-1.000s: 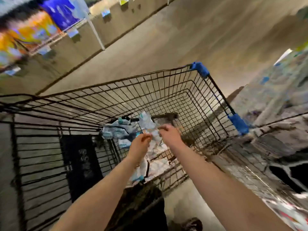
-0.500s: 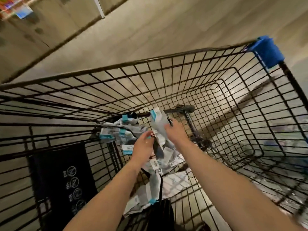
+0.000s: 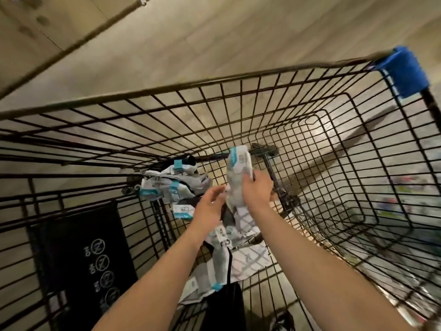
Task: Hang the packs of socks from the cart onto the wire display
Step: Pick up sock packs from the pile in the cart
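One sock pack, label too blurred to read: right hand grips it inside cart; left hand loose-fingered at its 8 o'clock.

— What is the floor like?
— Smooth and tan-grey, with a dull sheen under warm light.
— And at the upper left?
— A beige shelf base runs slantwise, with a dark strip along its foot. 1 white post shows at the top edge.
— The far right?
— Blurred coloured goods, too smeared to read.
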A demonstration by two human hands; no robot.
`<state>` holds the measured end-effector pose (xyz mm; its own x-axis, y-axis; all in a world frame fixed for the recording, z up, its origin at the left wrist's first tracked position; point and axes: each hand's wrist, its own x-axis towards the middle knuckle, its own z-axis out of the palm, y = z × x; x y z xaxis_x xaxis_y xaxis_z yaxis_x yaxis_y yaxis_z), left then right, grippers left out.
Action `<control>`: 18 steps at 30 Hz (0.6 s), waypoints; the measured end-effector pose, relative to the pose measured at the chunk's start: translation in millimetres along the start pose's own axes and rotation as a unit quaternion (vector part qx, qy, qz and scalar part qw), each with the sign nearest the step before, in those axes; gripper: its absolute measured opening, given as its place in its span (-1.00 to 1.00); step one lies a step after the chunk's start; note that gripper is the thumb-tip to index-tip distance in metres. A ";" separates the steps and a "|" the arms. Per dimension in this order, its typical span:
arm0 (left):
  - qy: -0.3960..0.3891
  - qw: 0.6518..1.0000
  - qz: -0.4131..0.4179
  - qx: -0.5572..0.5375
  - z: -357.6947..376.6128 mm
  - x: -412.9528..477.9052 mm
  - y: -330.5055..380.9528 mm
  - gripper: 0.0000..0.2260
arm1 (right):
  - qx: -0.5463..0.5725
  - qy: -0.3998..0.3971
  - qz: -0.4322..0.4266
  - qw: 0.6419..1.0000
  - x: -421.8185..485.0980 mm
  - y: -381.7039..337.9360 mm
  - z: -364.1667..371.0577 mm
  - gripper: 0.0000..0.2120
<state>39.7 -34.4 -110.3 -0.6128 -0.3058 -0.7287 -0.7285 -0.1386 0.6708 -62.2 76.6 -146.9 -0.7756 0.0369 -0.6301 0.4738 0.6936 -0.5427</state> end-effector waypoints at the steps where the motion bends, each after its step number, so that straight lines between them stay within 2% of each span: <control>1: 0.012 1.000 0.003 -0.013 -1.2 -3.1 1.6 -0.87 | 0.019 0.017 -0.003 1.000 -14.4 -9.4 -11.0 -0.58; 4: 0.050 0.998 -0.015 -0.023 -6.4 -17.0 16.1 -0.77 | 0.050 0.014 0.005 0.999 -55.9 -30.6 -39.0 -0.74; 7: 0.044 0.997 -0.035 -0.056 -8.3 -29.8 27.5 -0.64 | 0.091 0.006 -0.008 0.996 -81.1 -27.1 -51.6 -0.87; 10: 0.009 0.992 -0.075 -0.101 -6.1 -45.4 36.0 -0.71 | 0.127 -0.025 -0.032 0.991 -106.1 -25.2 -53.9 -0.82; 13: -0.013 0.986 -0.063 -0.156 -2.7 -63.1 40.1 -0.77 | 0.109 -0.083 -0.039 0.990 -121.6 -23.6 -48.9 -0.80; 15: 0.004 0.984 -0.042 -0.171 -3.2 -73.8 37.2 -0.86 | 0.096 -0.119 -0.050 0.987 -130.5 -24.1 -47.3 -0.78; 18: 0.027 0.979 -0.023 -0.203 -7.4 -85.1 30.3 -0.82 | 0.058 -0.126 -0.065 0.988 -137.6 -22.8 -45.7 -0.75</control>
<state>72.1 -19.6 -27.0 -0.5570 -0.3376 -0.7588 -0.5669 -0.5131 0.6445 14.7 88.6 -22.4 -0.7114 -0.2379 -0.6613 0.4327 0.5932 -0.6789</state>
